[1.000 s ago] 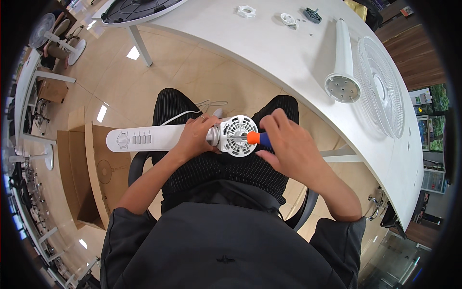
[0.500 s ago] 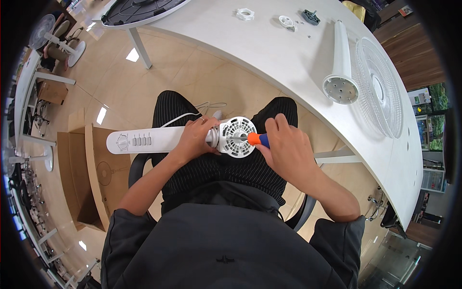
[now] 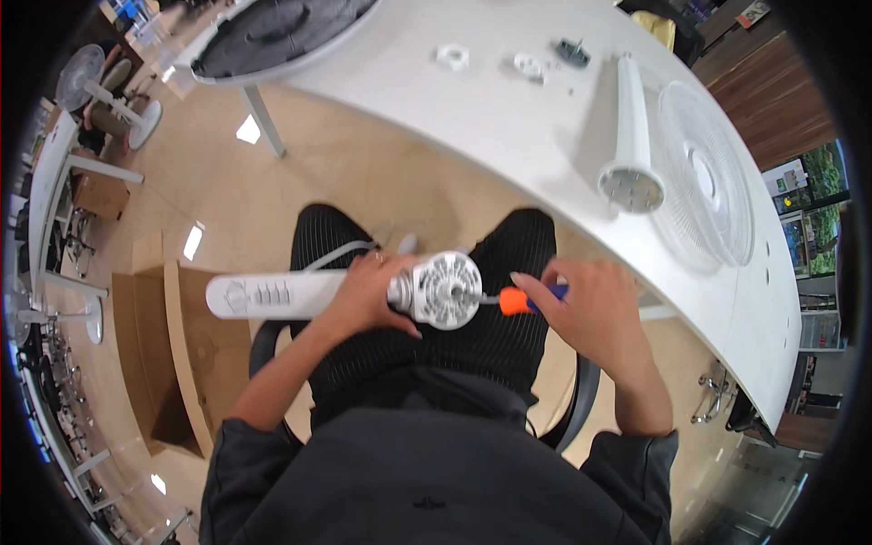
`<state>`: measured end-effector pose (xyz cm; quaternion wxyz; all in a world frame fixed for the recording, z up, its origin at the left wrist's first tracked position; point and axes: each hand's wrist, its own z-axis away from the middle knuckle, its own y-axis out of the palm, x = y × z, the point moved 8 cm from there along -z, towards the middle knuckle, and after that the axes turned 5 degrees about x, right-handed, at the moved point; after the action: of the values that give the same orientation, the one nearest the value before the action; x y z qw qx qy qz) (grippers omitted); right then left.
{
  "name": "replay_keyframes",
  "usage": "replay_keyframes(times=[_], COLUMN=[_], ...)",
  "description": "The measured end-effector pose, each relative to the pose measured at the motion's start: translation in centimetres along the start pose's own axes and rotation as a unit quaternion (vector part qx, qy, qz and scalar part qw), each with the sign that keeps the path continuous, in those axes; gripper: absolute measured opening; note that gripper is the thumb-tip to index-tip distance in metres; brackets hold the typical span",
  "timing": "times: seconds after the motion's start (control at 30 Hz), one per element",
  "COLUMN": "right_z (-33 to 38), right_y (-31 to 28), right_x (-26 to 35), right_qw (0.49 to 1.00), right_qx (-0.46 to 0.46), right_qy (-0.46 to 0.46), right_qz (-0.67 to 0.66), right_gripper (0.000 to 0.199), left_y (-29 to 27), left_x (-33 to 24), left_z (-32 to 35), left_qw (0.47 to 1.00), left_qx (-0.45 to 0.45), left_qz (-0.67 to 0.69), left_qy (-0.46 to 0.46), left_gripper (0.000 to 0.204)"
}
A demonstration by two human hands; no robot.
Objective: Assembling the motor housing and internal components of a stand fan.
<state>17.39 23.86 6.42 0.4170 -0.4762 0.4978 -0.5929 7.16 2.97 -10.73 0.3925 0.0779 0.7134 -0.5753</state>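
A white fan motor housing (image 3: 445, 289) with its long control body (image 3: 272, 295) lies across my lap. My left hand (image 3: 368, 295) grips the neck just left of the round motor end. My right hand (image 3: 590, 313) holds a screwdriver with an orange and blue handle (image 3: 527, 300), its shaft pointing left at the centre of the motor face. A grey cord runs from the fan body over my left thigh.
A white curved table (image 3: 509, 127) lies ahead, bearing a white fan pole with round base (image 3: 631, 145), a white fan grille (image 3: 704, 173) and small white and dark parts (image 3: 527, 62). A dark round fan part (image 3: 272, 32) sits at the far left. A cardboard box stands on the floor at left.
My right hand has drawn back to the right, exposing more of the orange handle and the metal shaft. The left hand stays on the fan neck.
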Motion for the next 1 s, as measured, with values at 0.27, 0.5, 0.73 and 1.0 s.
replay_keyframes(times=[0.27, 0.5, 0.73, 1.0], right_z=[1.8, 2.6, 4.1, 5.9], right_y=[7.2, 12.1, 10.8, 8.5], right_x=[-7.3, -5.7, -7.7, -12.4], right_qw=[0.868, 0.745, 0.758, 0.758], right_qx=[0.037, 0.046, -0.064, -0.179], right_qy=[0.003, 0.051, 0.033, 0.059], right_qz=[-0.495, -0.664, -0.648, -0.624], right_gripper=[0.028, 0.017, 0.012, 0.014], left_y=[-10.0, -14.4, -9.4, -3.3], left_x=[1.6, -2.8, -7.2, -11.3], left_z=[-6.0, -19.1, -31.0, -41.3], left_qw=[0.976, 0.947, 0.948, 0.883], left_qx=[-0.157, -0.265, -0.265, -0.256], left_qz=[0.151, 0.174, -0.017, -0.328], left_qy=[-0.021, 0.057, 0.178, 0.214], left_gripper=[0.042, 0.014, 0.022, 0.018])
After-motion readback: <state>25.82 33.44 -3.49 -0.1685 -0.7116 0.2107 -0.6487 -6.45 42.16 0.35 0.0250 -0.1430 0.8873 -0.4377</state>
